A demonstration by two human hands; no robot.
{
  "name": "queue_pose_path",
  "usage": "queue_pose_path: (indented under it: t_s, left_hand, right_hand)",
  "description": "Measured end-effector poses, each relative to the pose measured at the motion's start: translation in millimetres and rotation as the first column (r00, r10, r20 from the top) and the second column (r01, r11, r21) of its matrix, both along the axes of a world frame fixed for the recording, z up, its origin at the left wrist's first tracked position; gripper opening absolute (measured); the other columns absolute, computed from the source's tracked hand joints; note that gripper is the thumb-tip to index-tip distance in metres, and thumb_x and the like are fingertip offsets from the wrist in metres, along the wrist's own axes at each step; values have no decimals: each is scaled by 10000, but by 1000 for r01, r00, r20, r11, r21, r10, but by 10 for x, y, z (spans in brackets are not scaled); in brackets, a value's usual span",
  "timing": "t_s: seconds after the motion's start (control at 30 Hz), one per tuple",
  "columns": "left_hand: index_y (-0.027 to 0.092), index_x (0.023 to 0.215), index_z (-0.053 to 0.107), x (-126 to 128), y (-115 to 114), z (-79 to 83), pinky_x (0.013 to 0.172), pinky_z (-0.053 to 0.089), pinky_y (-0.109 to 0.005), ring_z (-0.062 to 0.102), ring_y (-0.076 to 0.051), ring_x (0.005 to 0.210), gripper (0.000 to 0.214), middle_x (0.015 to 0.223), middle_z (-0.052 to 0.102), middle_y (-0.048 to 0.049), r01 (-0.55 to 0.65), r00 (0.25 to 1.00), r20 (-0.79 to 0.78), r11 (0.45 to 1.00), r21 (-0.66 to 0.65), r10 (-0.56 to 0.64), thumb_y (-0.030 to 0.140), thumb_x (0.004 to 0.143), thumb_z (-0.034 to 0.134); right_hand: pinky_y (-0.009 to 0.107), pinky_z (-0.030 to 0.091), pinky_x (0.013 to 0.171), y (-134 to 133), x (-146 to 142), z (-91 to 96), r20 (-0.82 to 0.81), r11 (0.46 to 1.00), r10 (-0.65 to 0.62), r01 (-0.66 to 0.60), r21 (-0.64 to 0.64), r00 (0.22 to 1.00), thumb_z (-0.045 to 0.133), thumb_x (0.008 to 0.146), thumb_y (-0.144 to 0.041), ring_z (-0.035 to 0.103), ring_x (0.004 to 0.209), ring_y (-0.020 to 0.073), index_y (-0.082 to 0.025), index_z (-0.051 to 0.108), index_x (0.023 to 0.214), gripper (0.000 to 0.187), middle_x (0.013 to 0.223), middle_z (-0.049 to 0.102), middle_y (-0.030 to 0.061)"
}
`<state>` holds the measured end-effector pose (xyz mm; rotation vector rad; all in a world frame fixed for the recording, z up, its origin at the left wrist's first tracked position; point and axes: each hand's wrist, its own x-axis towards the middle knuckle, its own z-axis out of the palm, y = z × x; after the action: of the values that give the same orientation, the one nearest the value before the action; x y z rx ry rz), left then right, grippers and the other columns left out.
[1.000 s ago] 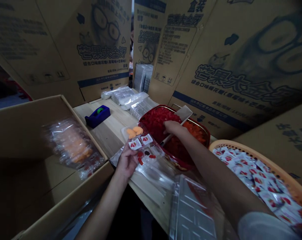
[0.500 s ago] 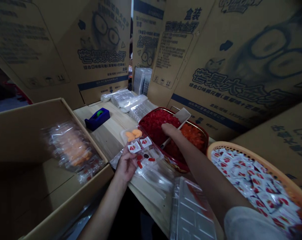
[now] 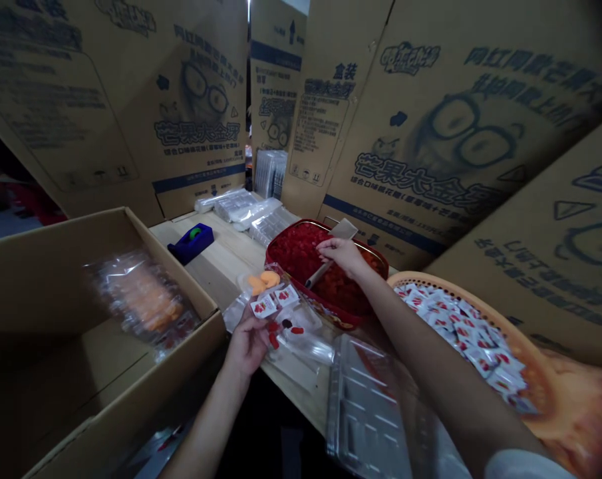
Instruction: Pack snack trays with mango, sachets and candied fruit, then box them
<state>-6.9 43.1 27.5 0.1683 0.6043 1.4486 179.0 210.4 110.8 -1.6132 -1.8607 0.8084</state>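
Note:
My left hand [image 3: 247, 344] grips the near edge of a clear plastic compartment tray [image 3: 285, 318] that holds orange pieces, two small white sachets and a few red candies. My right hand [image 3: 341, 253] is closed in a pinch over the red basket [image 3: 330, 313] of red candy pieces, beside a scoop [image 3: 336, 247] that lies in it. What the fingers pinch is too small to make out.
An open cardboard box [image 3: 101, 346] with filled clear packs stands at my left. A blue tape dispenser [image 3: 191, 243] and stacks of empty clear trays [image 3: 251, 207] lie farther back. An orange basket [image 3: 480, 332] of white sachets sits at right. Printed cartons wall the bench.
The view has tilted up and shifted. My right hand has lifted a little from deep in the red candies to a pinch near the scoop. My left hand still holds the tray.

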Motion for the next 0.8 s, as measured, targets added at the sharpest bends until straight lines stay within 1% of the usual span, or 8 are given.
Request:
queue_pose_path:
  t_s: [0.07, 0.17, 0.3, 0.37, 0.53, 0.6, 0.7, 0.8]
  left_hand:
    - [237, 1116, 495, 1, -67, 6, 661, 516, -332, 622, -202, 858, 602, 994, 640, -30, 7, 1000, -16, 1000, -8, -7, -27, 575, 483]
    - [231, 1101, 506, -2, -149, 14, 668, 513, -341, 621, -206, 856, 586, 971, 646, -32, 14, 1000, -26, 1000, -6, -15, -25, 574, 486]
    - [229, 1110, 508, 5, -203, 30, 688, 510, -348, 620, -203, 852, 591, 949, 652, -27, 31, 999, -12, 999, 13, -31, -28, 579, 487]
    - [234, 1119, 506, 9, -208, 43, 680, 510, -339, 623, -197, 834, 597, 950, 653, -25, 32, 999, -11, 999, 15, -32, -27, 583, 487]
    - [226, 1123, 504, -7, -200, 49, 701, 510, -325, 626, -193, 850, 600, 946, 656, -25, 17, 1000, -4, 1000, -15, -17, -33, 582, 480]
    - [233, 1141, 490, -20, -196, 33, 702, 510, -321, 629, -186, 837, 621, 963, 655, -24, 14, 1000, 1, 1000, -27, -14, -34, 581, 482]
    - [265, 1187, 459, -30, -201, 1, 692, 511, -325, 634, -184, 808, 680, 984, 652, -18, 31, 1000, -1, 999, -27, -31, -30, 574, 492]
    - [279, 1223, 434, -26, -220, -19, 708, 511, -334, 635, -188, 809, 729, 988, 651, -21, 46, 999, 0, 998, -39, -46, -28, 565, 497]
  right_hand:
    - [190, 488, 630, -260, 11, 71, -120, 997, 63, -69, -42, 991, 522, 735, -147, 592, 643, 89, -113, 600, 852, 145, 771, 651, 35]
    - [205, 467, 615, -707, 29, 114, -281, 950, 242, -285, -126, 929, 602, 658, -175, 559, 609, 88, -130, 612, 781, 131, 695, 625, 3]
    - [212, 438, 623, -1187, 22, 69, -234, 860, 446, -486, -154, 864, 597, 654, -198, 544, 647, 95, -138, 638, 792, 156, 721, 621, -4]
    - [214, 431, 628, -1267, 18, 33, -167, 858, 477, -498, -127, 863, 567, 669, -170, 544, 669, 101, -144, 641, 831, 180, 743, 622, -4]
    - [244, 436, 707, -892, 2, 54, 135, 939, 283, -303, 165, 950, 516, 731, -127, 562, 758, 126, -154, 631, 814, 144, 831, 630, 28]
    - [250, 424, 776, -588, -40, 84, 371, 939, 178, -270, 213, 912, 485, 785, -134, 564, 851, 133, -158, 622, 883, 171, 920, 626, 51]
    - [269, 408, 836, -119, -151, 52, 678, 972, 118, -224, 71, 725, 489, 816, -133, 548, 979, 166, -157, 610, 954, 185, 1031, 606, 90]
    - [328, 441, 821, 246, -279, -103, 765, 983, 174, -159, -95, 620, 546, 818, -183, 565, 950, 194, -129, 605, 955, 159, 1010, 604, 107]
